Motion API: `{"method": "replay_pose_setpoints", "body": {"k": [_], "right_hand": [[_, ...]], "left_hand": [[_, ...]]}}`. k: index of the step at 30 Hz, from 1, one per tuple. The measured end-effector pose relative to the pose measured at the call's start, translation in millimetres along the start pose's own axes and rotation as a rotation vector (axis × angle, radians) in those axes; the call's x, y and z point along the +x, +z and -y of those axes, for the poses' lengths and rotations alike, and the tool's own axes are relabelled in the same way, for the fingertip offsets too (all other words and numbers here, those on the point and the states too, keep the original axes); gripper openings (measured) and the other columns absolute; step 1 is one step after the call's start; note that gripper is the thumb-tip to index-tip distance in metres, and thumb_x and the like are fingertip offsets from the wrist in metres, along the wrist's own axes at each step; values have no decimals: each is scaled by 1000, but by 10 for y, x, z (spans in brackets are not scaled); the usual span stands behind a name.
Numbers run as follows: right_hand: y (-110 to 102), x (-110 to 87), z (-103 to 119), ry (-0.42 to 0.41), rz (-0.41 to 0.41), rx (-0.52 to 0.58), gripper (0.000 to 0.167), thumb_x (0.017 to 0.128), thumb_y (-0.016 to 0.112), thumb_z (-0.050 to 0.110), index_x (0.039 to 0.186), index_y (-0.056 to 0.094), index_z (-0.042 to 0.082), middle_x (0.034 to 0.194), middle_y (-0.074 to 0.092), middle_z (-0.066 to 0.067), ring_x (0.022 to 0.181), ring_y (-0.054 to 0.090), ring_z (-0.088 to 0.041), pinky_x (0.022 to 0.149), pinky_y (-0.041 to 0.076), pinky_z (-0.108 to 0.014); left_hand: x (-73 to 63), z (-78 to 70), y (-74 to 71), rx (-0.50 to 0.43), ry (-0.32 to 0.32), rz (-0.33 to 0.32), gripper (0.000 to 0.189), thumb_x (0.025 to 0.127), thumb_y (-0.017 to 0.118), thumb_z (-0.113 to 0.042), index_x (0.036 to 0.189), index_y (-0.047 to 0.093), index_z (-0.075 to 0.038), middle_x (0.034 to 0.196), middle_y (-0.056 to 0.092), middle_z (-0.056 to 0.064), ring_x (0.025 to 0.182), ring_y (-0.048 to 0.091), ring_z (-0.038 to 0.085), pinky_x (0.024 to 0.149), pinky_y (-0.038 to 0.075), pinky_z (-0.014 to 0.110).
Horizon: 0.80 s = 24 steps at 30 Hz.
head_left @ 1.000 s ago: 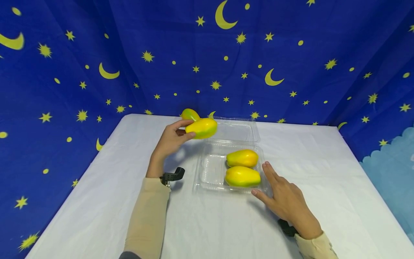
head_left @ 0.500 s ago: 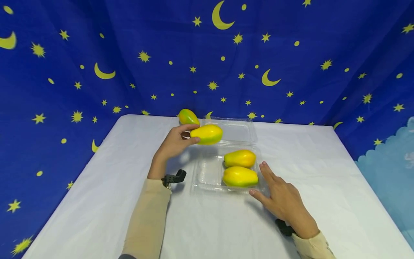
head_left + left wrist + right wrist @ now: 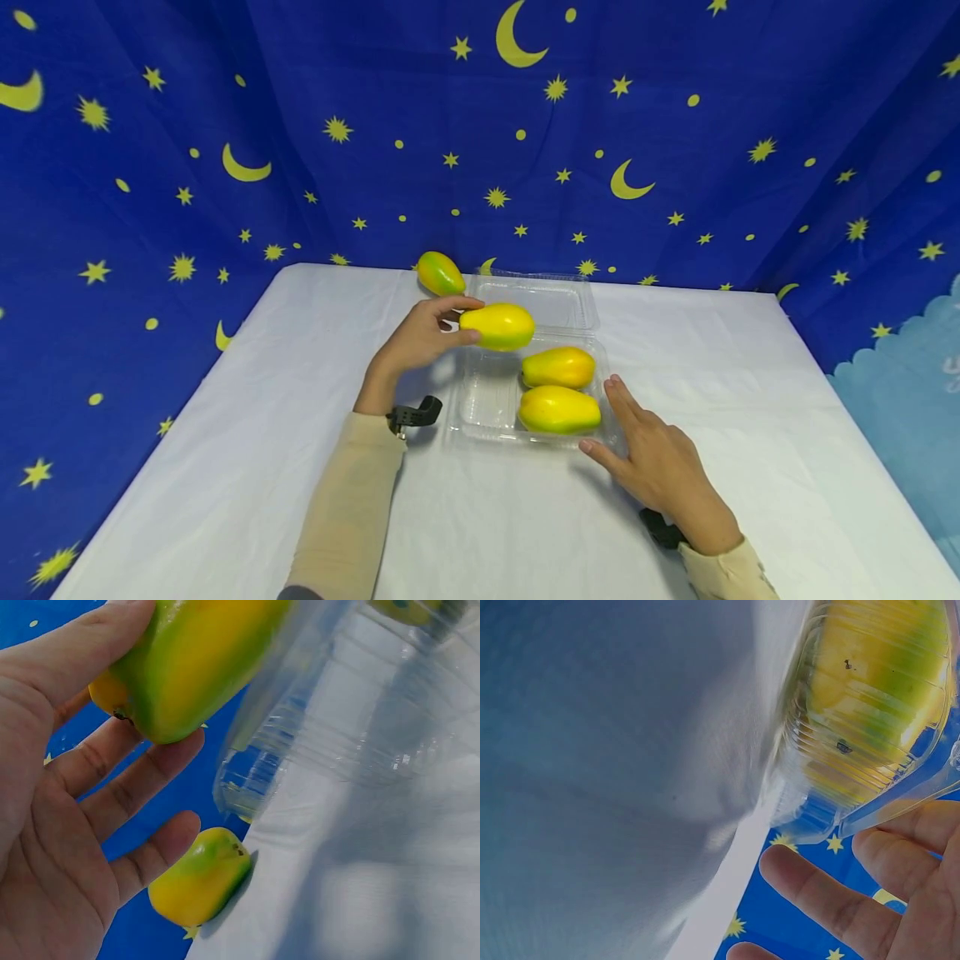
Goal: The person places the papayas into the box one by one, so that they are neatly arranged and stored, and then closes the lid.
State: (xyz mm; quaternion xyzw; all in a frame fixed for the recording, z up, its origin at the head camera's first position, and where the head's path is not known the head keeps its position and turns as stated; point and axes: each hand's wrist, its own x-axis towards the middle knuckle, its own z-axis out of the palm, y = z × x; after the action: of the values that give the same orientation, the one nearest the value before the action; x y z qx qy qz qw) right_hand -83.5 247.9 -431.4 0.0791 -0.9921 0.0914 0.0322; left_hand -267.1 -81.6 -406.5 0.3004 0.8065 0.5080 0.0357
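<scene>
My left hand (image 3: 423,335) grips a yellow-green papaya (image 3: 498,326) by its narrow end, thumb on the near side, and holds it above the back of a clear plastic clamshell box (image 3: 480,392). In the left wrist view the held papaya (image 3: 195,667) sits between thumb and fingers. Two papayas lie side by side in the right half of the box: one behind (image 3: 558,367), one in front (image 3: 558,409). My right hand (image 3: 660,458) is beside the box's right edge, fingers extended; in the right wrist view its fingertips (image 3: 885,840) are at the rim.
Another papaya (image 3: 440,273) lies at the table's back edge, left of the box's open lid (image 3: 536,302). A white cloth covers the table (image 3: 225,467). A blue curtain (image 3: 420,100) with moons and stars hangs behind it.
My left hand has carried the papaya rightward and toward me, from near the back papaya to over the box's back part. The right hand stays by the box.
</scene>
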Motion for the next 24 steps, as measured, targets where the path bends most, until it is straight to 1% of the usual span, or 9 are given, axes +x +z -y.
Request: {"method": "replay_pose_setpoints", "body": {"k": [2,4,7,12,16,19,24], "right_hand": [[-2,0,1,0,-1,-7,97,91,52,72,159,26,10,164,30,-11,107,67,-38,69,57,-48],[-1,3,5,-1,-2,-1,97,90,51,73,159,26,10,164,31,-11,108,67,-39,69,57,-48],[0,13,19,-7,-1,11,97,90,50,75,159,26,10,164,31,-11,110,66,-39,70,57,-48],[0,19,32,-1,7,7,97,90,51,74,159,26,10,164,31,-10,109,67,-38,69,57,-48],[-2,15,28,6,9,4,96,90,54,71,159,26,10,164,31,-10,108,67,-37,69,57,-48],[-4,11,22,7,8,2,97,90,53,72,160,26,10,164,31,-11,108,67,-38,70,57,-48],[-16,1,17,10,5,-3,97,90,54,71,160,25,10,164,31,-11,110,66,-38,71,57,-49]], "left_hand": [[6,4,18,11,1,12,45,89,78,-31,131,66,-24,132,66,-1,112,63,22,95,50,49],[6,12,27,30,-6,18,45,89,78,-33,131,66,-26,131,66,-4,112,62,20,94,50,47],[-8,15,26,46,-17,23,44,88,78,-33,130,66,-28,130,67,-6,112,62,19,95,50,49],[-16,6,27,59,-17,45,43,89,77,-33,130,66,-27,130,66,-4,114,62,21,96,49,52],[-2,-9,48,77,-11,57,43,89,77,-33,130,66,-28,130,66,-6,114,62,20,95,50,50],[7,-25,67,73,-18,61,42,88,79,-33,128,67,-29,128,67,-7,112,62,19,95,49,48],[21,-32,87,64,-22,75,43,87,79,-31,128,67,-28,127,67,-7,112,62,19,96,49,50]]}}
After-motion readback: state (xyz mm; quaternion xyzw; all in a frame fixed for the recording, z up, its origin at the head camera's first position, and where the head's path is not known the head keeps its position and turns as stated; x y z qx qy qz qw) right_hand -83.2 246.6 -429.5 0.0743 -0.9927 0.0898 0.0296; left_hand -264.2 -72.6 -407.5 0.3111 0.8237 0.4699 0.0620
